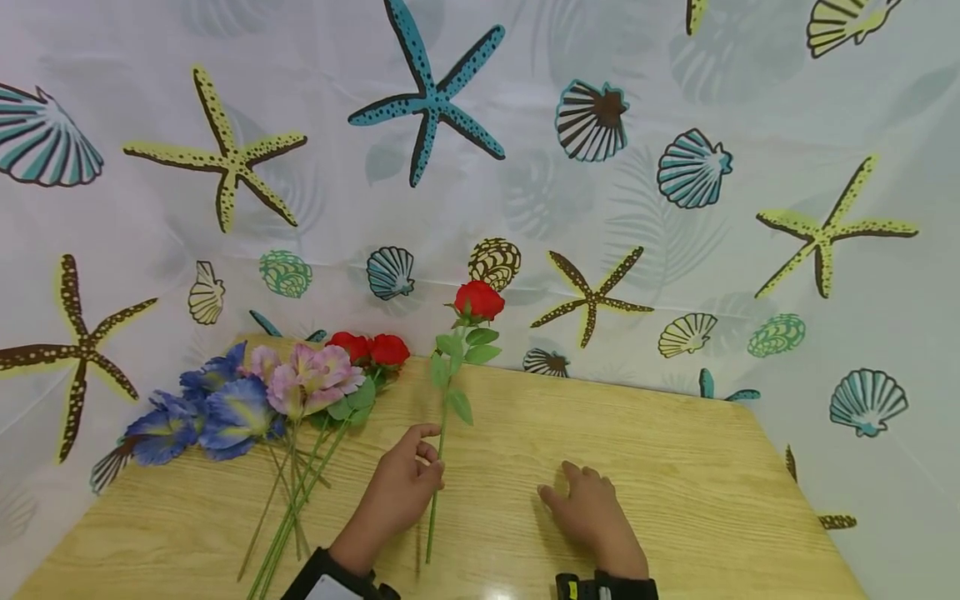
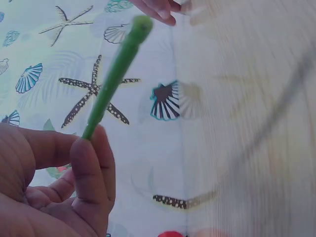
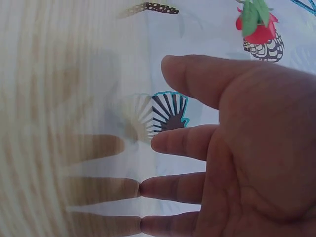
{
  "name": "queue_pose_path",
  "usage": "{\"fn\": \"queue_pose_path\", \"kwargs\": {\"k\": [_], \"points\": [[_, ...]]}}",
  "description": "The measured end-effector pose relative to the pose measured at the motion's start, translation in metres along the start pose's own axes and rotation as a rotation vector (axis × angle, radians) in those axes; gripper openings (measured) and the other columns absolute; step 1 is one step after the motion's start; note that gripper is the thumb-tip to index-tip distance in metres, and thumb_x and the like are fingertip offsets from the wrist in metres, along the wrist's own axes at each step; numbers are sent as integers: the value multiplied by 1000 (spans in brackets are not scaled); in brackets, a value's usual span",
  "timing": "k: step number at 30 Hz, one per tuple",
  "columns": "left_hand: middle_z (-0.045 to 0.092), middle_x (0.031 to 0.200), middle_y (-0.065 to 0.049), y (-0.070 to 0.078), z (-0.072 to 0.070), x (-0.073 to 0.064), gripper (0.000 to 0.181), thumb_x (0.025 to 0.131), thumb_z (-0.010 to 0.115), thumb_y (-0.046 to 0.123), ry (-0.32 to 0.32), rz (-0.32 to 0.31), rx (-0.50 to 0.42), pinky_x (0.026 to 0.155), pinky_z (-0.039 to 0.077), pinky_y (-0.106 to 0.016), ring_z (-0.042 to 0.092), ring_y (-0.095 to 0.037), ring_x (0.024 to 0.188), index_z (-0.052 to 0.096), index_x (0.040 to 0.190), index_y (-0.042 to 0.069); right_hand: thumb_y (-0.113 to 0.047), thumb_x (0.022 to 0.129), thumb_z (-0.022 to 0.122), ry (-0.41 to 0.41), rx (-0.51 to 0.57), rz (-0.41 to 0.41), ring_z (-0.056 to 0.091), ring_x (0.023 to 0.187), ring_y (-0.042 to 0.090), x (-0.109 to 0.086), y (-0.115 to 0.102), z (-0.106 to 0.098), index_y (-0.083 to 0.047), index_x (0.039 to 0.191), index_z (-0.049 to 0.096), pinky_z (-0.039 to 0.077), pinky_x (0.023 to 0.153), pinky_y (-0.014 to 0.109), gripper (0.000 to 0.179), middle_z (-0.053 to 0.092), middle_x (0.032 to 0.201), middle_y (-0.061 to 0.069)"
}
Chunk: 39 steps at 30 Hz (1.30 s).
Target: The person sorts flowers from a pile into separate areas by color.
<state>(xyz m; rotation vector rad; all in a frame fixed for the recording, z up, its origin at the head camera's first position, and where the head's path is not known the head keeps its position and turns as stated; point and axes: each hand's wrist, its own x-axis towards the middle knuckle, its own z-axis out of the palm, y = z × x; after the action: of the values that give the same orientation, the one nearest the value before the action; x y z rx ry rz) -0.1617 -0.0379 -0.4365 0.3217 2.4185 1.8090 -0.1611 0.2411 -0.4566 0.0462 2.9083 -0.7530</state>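
A single red artificial rose (image 1: 480, 302) stands nearly upright above the table, its green leafy stem pinched between the thumb and fingers of my left hand (image 1: 405, 479). The left wrist view shows the cut lower end of the stem (image 2: 118, 71) rising out of the pinch. To the right, my right hand (image 1: 592, 512) rests low at the table with fingers extended and holding nothing. In the right wrist view, that hand's fingertips (image 3: 153, 187) meet their reflections on the tabletop, and the rose bloom (image 3: 259, 29) shows at the upper right.
On the left of the wooden table (image 1: 675, 450) lies a bunch of artificial flowers: blue ones (image 1: 240, 408), pink ones (image 1: 315, 379) and red roses (image 1: 388, 350), their stems crossing toward the front. A white cloth (image 1: 525, 192) printed with starfish and shells hangs behind the table.
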Motion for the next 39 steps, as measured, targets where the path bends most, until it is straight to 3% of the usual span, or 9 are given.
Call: {"fn": "queue_pose_path", "kwargs": {"k": [5,12,15,21,25,30,35,39], "points": [[54,98,-9,3,9,-3,33,100,54,4,-13,21,-129,59,47,-30,65,-24,80,50,132,-2,-31,100,59,90,152,-31,41,131,52,-1,-12,-7,8,143,45,36,103,63,60,45,142,33],[56,104,-11,5,20,-9,27,102,54,10,-45,19,-187,58,47,-28,65,-23,82,54,125,-4,-25,98,66,267,496,-118,62,113,30,-4,-44,-11,-10,144,49,56,82,42,51,59,132,14],[57,105,-12,7,24,-11,25,102,54,11,-48,34,-180,60,47,-28,64,-22,82,56,122,-4,-20,96,68,270,615,-156,64,104,23,-6,-61,-9,-12,141,51,56,76,34,49,62,123,9],[59,104,-13,8,32,-13,24,102,55,13,-57,28,-204,66,50,-32,64,-21,82,58,119,-3,-11,93,69,216,772,-211,64,95,22,-6,-83,1,-10,140,50,56,72,29,51,60,116,14],[60,104,-14,8,38,-13,22,102,56,12,-74,19,-226,68,51,-32,64,-21,82,59,118,-4,-10,93,69,232,787,-210,62,94,22,-4,-90,7,-11,139,51,54,73,30,50,61,112,12],[62,103,-14,9,45,-14,19,101,56,11,-69,43,-219,67,52,-30,65,-21,81,60,114,-2,-11,94,68,313,739,-211,63,92,17,-4,-94,12,-11,135,55,49,73,31,44,62,103,5],[64,101,-10,10,51,-16,17,101,57,13,-59,26,-181,64,51,-29,65,-17,80,62,112,2,-5,95,65,331,747,-217,65,84,16,-5,-94,14,-7,134,55,53,69,27,41,64,98,7],[62,103,-7,8,51,-15,28,99,61,18,-82,18,-117,68,53,-34,64,-19,86,59,123,2,-8,97,63,319,743,-204,64,80,17,-6,-88,13,-7,135,54,55,68,30,39,64,98,9]]}}
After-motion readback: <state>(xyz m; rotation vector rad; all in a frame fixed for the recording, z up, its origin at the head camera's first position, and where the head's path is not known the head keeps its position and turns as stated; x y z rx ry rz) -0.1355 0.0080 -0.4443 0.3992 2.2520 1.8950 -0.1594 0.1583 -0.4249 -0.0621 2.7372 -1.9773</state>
